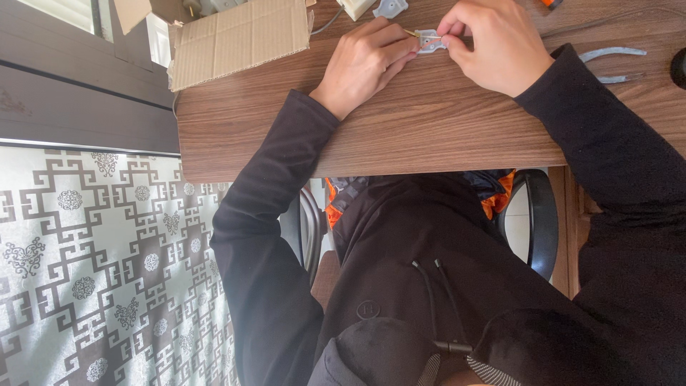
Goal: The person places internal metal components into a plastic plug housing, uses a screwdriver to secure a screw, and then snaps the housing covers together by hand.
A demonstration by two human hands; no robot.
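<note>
Both my hands meet at the far edge of a brown wooden table (pixel 429 129). My left hand (pixel 364 64) is curled, pinching a thin yellowish wire (pixel 411 33) against a small white plastic part (pixel 429 41). My right hand (pixel 493 43) pinches the same white part from the other side with thumb and forefinger. Black sleeves cover both arms. The part is largely hidden by my fingers.
A cardboard box (pixel 236 39) lies at the table's left end. Another small white part (pixel 391 8) and a white block (pixel 355 7) sit beyond my hands. Light-blue-handled pliers (pixel 611 61) lie to the right. Patterned floor (pixel 93 271) shows on the left.
</note>
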